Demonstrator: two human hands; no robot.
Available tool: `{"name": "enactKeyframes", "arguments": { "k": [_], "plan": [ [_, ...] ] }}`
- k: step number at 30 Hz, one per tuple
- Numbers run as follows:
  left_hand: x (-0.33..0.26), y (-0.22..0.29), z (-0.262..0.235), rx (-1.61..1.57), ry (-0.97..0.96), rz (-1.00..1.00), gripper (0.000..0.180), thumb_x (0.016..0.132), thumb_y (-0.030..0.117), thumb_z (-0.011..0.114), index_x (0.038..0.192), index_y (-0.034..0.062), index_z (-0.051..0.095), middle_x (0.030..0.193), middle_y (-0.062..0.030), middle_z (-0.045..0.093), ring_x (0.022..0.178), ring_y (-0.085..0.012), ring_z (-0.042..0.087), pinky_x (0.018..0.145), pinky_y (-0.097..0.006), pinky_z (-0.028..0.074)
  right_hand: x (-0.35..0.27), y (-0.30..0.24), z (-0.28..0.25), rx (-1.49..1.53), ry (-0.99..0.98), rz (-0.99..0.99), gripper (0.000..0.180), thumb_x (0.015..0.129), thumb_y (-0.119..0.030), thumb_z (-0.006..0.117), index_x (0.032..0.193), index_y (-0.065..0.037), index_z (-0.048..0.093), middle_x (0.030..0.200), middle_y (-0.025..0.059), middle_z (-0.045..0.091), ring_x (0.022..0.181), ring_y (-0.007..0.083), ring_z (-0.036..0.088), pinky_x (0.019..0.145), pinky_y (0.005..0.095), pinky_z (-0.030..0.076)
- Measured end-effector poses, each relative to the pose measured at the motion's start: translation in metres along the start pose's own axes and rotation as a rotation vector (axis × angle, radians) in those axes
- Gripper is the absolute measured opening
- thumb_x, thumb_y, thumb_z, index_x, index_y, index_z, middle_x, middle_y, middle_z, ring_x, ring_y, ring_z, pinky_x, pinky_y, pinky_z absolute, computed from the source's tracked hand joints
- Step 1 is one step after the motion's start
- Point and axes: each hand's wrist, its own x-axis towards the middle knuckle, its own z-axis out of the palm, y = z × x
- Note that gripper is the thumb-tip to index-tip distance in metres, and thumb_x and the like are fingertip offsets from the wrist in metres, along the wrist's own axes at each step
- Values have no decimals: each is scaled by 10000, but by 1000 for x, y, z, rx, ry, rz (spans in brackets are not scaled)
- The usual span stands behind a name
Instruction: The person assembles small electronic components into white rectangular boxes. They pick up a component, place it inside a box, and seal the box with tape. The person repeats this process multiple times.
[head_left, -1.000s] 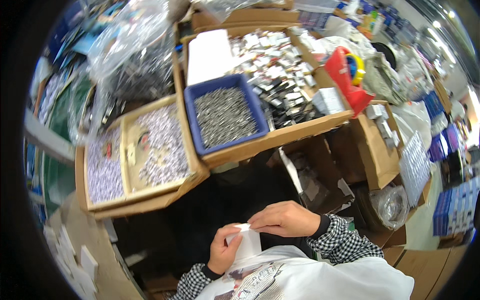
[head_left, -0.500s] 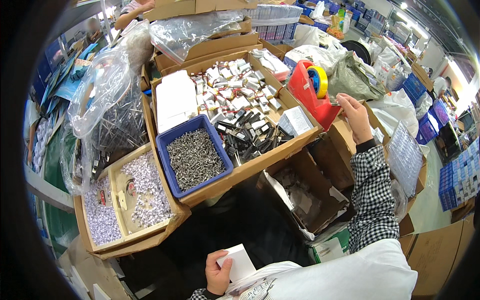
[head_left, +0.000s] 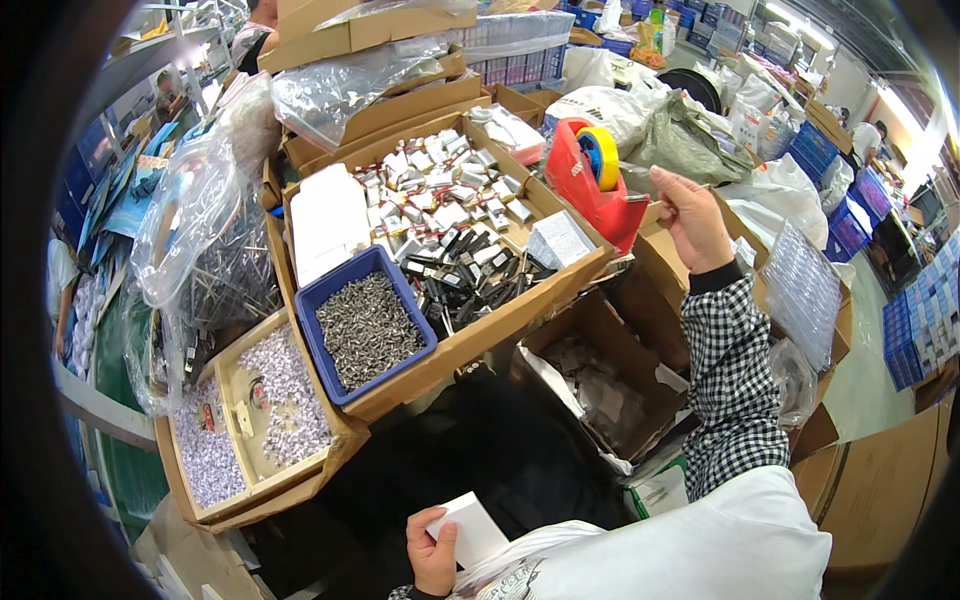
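Low at the front, my left hand (head_left: 432,562) is closed around one edge of a small flat white box (head_left: 472,530), held against my white top. At the right, my raised right hand (head_left: 697,228) is just beside the red tape dispenser (head_left: 590,190), which carries a roll of tape on a yellow core (head_left: 601,160). Its thumb and fingers are pinched together; what lies between them is too small to make out. Left of the dispenser, a cardboard tray (head_left: 470,345) holds several silvery battery packs (head_left: 440,185), black parts (head_left: 465,275) and a white carton (head_left: 560,242).
A blue bin of small metal screws (head_left: 368,325) sits at the tray's front. Left of it is a divided wooden tray (head_left: 262,470) with tiny white parts. An open cardboard box (head_left: 590,385) stands below the dispenser. Clear bags (head_left: 200,230) hang at the left; a plastic blister tray (head_left: 805,290) leans at the right.
My right hand has come off the dispenser's cutting end and sits slightly apart from it, fingers still pinched. The left hand keeps its hold on the white box. The whole view has shifted slightly.
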Motion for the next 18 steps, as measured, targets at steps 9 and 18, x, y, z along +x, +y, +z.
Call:
{"name": "enactKeyframes", "arguments": {
  "k": [9, 18],
  "plan": [
    [-4, 10, 3, 109, 14, -5, 266, 898, 26, 576, 1156, 22, 513, 1090, -79, 545, 1004, -157, 513, 927, -286, 397, -31, 22, -3, 128, 73, 138, 167, 897, -214, 642, 969, -63, 638, 803, -32, 596, 704, 51, 529, 616, 186, 427],
    [-4, 9, 4, 52, -7, -8, 285, 896, 23, 578, 1172, 27, 506, 1091, -81, 548, 1012, -160, 511, 931, -289, 396, -33, 59, 2, 311, 111, 56, 131, 900, -205, 642, 932, -85, 602, 870, 8, 654, 744, 89, 593, 679, 222, 495]
  ]
}}
